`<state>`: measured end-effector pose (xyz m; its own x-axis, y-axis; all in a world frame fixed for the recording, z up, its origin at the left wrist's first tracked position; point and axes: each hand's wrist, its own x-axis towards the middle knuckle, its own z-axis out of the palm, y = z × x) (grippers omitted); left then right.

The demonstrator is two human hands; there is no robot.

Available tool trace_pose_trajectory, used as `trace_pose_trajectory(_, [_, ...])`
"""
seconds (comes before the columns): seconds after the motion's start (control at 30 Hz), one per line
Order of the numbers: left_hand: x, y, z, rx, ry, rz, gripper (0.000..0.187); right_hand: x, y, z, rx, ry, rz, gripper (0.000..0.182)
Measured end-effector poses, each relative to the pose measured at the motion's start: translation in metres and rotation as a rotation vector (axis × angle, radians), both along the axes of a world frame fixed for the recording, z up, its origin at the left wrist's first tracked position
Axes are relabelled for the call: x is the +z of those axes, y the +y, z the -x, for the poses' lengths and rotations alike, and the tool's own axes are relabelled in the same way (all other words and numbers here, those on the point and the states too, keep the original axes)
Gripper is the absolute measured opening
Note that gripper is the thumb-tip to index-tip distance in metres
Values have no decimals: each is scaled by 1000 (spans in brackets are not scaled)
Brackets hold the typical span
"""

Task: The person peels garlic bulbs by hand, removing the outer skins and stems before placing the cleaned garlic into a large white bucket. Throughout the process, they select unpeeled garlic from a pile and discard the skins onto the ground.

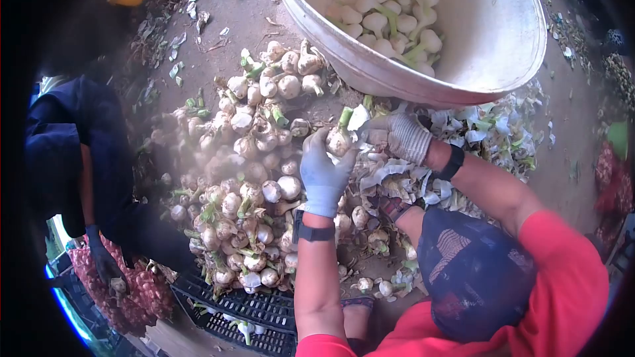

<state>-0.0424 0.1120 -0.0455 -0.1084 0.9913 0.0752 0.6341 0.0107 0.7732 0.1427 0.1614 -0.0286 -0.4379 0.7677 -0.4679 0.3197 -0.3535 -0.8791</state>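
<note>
My left hand (324, 175), in a pale grey-blue glove, is closed around a garlic bulb (339, 141) whose cut green stem points up. Close to its right side, my right hand (402, 137) wears a whitish knitted glove with its fingers bent together. A white flap of skin (358, 118) shows between the bulb and the right fingers. What the right hand grips is hidden; something dark shows at its edge. Beneath and left of my hands lies a large heap of unpeeled garlic bulbs (254, 193). Loose garlic skins (476, 133) are piled by my right wrist.
A big white tub (493, 46) holding peeled garlic bulbs (393, 20) stands ahead. Black crates (254, 307) lie near the heap's lower edge. On the left, a person in dark clothes (99, 139) has a gloved hand (104, 261) at a red mesh sack (132, 291).
</note>
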Motion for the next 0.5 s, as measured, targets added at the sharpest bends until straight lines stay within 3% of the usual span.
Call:
trace_pose_trajectory(0.03, [11, -18, -5, -15, -4, -40, 56, 2, -9, 9, -10, 106, -74, 31])
trace_pose_trajectory(0.1, [33, -45, -16, -25, 1, 25, 56, -10, -20, 10, 156, -61, -59, 36])
trace_pose_trajectory(0.13, [37, -54, -18, -5, 3, 15, 56, 19, -18, 12, 237, -89, -25, 37])
trace_pose_trajectory(0.33, [50, -74, -14, -75, 135, -27, 58, 39, -31, 13, 438, -275, -109, 34])
trace_pose_trajectory(0.43, [62, -71, -12, -144, 238, -42, 56, 39, -36, 15, 367, -209, 10, 31])
trace_pose_trajectory(0.5, [66, -69, -6, -178, 291, -8, 53, 31, -43, 18, 333, -194, -49, 28])
